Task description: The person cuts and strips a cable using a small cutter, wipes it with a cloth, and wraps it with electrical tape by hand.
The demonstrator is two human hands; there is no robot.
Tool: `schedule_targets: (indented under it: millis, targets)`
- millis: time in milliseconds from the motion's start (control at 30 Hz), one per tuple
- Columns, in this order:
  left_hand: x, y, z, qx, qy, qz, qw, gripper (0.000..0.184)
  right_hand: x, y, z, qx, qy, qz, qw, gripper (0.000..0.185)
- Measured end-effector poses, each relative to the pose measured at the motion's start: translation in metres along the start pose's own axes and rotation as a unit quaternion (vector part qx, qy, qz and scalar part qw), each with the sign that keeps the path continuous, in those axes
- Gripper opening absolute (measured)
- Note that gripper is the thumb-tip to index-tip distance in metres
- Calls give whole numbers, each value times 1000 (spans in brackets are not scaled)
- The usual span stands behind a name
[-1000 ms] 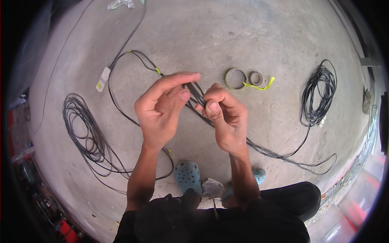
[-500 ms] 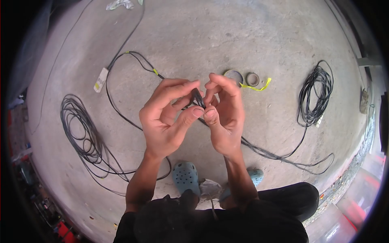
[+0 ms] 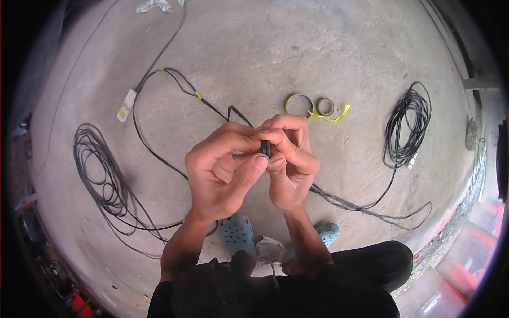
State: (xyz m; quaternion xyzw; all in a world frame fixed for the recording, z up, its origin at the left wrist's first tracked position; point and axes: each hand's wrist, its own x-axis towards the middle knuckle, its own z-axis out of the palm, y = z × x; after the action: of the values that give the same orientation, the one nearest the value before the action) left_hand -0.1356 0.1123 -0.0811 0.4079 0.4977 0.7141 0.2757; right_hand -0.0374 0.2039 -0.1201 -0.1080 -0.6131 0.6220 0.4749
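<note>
My left hand (image 3: 218,172) and my right hand (image 3: 292,164) meet at the middle of the view. Thumbs and fingers of both pinch a short stretch of black cable (image 3: 265,149). Behind the fingertips a bent loop of black cable (image 3: 236,111) sticks up. From there the line runs to the upper left, where a yellow tape band (image 3: 198,95) wraps it. On the right it continues past my wrist toward a coil. What lies deep inside the fingers is hidden.
Coils of black cable lie at left (image 3: 101,175) and right (image 3: 405,127) on the concrete floor. Beyond my right hand are a yellow-edged ring (image 3: 287,104), a small tape roll (image 3: 325,107) and a yellow strip (image 3: 339,114). A white power strip (image 3: 126,105) sits upper left.
My right fingers have curled in from a raised, spread pose and now pinch the cable. Both hands are closer together. A bent cable loop now shows behind them.
</note>
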Motion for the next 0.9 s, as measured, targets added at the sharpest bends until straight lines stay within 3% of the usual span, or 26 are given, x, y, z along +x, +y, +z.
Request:
schedule_targets:
  millis: [433,767,900]
  targets:
    - [3,13,11,66,19,11,998,8,-3,-8,6,10,54,4,998,25]
    - [-3,16,16,105,49,-16,993,8,-5,-9,1,8,47,10,999,17]
    - [2,15,14,105,25,-39,993,13,-2,-17,2,-23,60,63,996,21]
